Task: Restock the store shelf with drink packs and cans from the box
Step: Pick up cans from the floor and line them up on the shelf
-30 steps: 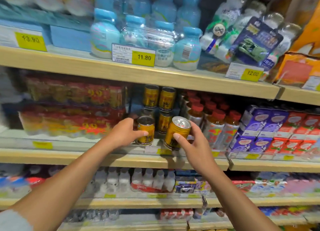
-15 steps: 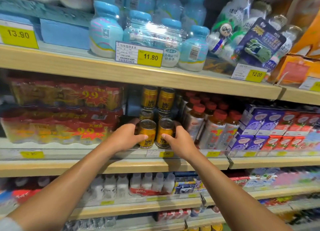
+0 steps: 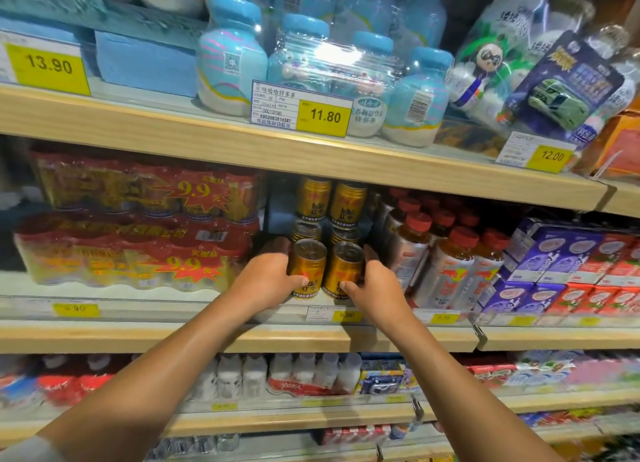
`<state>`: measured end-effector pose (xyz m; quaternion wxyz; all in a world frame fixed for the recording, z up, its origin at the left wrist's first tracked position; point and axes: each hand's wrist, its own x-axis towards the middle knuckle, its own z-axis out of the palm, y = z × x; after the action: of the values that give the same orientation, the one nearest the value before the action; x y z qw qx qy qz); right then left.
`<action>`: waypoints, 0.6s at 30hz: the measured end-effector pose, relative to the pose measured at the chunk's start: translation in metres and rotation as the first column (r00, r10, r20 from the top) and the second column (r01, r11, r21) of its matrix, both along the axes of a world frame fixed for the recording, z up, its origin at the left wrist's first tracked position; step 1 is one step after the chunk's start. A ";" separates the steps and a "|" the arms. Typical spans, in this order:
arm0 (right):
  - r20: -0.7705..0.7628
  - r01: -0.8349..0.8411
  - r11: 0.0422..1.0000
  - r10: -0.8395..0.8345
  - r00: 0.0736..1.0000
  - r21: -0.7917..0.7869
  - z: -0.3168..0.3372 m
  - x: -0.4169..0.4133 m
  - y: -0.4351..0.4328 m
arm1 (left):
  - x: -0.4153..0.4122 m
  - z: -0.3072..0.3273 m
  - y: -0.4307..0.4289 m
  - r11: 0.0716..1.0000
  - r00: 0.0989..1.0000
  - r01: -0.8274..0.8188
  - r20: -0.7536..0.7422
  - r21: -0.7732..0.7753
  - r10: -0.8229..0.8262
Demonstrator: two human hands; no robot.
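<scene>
Two gold cans stand side by side at the front of the middle shelf [image 3: 173, 337]. My left hand [image 3: 266, 281] grips the left gold can [image 3: 308, 264], thumb across its front and fingers round its left side. My right hand [image 3: 375, 290] grips the right gold can [image 3: 346, 267] the same way from the right. Behind them more gold cans [image 3: 329, 201] are stacked two high. The box is out of view.
Red shrink-wrapped drink packs [image 3: 138, 239] fill the shelf to the left of the cans. Red-capped bottles [image 3: 446, 264] stand close on the right, then purple and red cartons [image 3: 568, 264]. Blue bottle packs [image 3: 311, 56] sit on the shelf above. A price rail [image 3: 346, 316] runs below the cans.
My right hand brought its tilted can down and in, and it now stands upright on the shelf beside the left can. Both hands have pushed slightly deeper.
</scene>
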<state>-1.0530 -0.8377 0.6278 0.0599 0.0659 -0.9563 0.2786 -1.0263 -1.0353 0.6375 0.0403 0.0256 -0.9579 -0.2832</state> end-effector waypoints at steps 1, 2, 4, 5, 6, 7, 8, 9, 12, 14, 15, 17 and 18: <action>-0.009 -0.005 1.000 0.005 1.000 -0.006 0.000 0.000 0.000 | -0.001 0.000 0.001 1.000 1.000 0.001 0.000 0.002 -0.001; -0.014 -0.004 1.000 0.004 1.000 -0.007 -0.001 0.000 0.001 | -0.001 0.000 0.001 1.000 1.000 0.000 0.002 0.003 0.000; -0.015 -0.004 1.000 0.004 1.000 0.000 -0.002 0.000 0.002 | -0.001 0.000 0.001 1.000 1.000 0.001 -0.008 0.014 -0.001; -0.008 -0.005 1.000 0.005 1.000 0.005 -0.003 -0.001 0.003 | 0.000 0.000 0.001 1.000 1.000 0.001 -0.013 0.016 -0.001; -0.005 -0.005 1.000 0.005 1.000 0.011 -0.003 0.000 0.003 | 0.001 0.001 0.001 1.000 1.000 0.000 -0.011 0.013 0.000; -0.012 -0.009 1.000 0.009 1.000 0.012 -0.003 0.000 0.003 | 0.002 0.002 0.002 1.000 1.000 -0.002 -0.014 0.007 0.002; -0.022 -0.012 1.000 0.012 1.000 0.006 -0.004 0.000 0.003 | 0.004 0.004 0.002 1.000 1.000 -0.005 -0.014 0.001 0.005; -0.033 -0.017 1.000 0.017 0.999 -0.002 -0.003 0.002 0.003 | 0.005 0.004 0.003 1.000 1.000 -0.010 -0.015 -0.007 0.010; -0.071 -0.022 0.999 0.020 0.997 -0.032 -0.003 0.008 0.004 | 0.015 0.009 0.007 0.999 0.999 -0.040 -0.016 -0.015 0.040; -0.109 -0.048 0.997 0.041 0.993 -0.059 -0.002 0.015 0.007 | 0.023 0.010 0.010 0.998 0.997 -0.058 -0.059 -0.022 0.056; -0.132 -0.062 0.996 0.053 0.990 -0.061 -0.001 0.019 0.008 | 0.027 0.010 0.012 0.996 0.993 -0.072 -0.097 -0.050 0.067; -0.202 -0.084 0.996 0.075 0.977 -0.037 -0.001 0.028 0.013 | 0.035 0.006 0.015 0.988 0.978 -0.110 -0.190 -0.111 0.088; -0.244 -0.095 0.995 0.084 0.966 -0.031 -0.003 0.032 0.018 | 0.039 0.003 0.019 0.987 0.965 -0.113 -0.249 -0.118 0.081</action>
<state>-1.0211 -0.8202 0.6252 0.1651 0.1414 -0.9316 0.2912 -0.9874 -1.0160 0.6401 0.1730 0.0347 -0.9598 -0.2183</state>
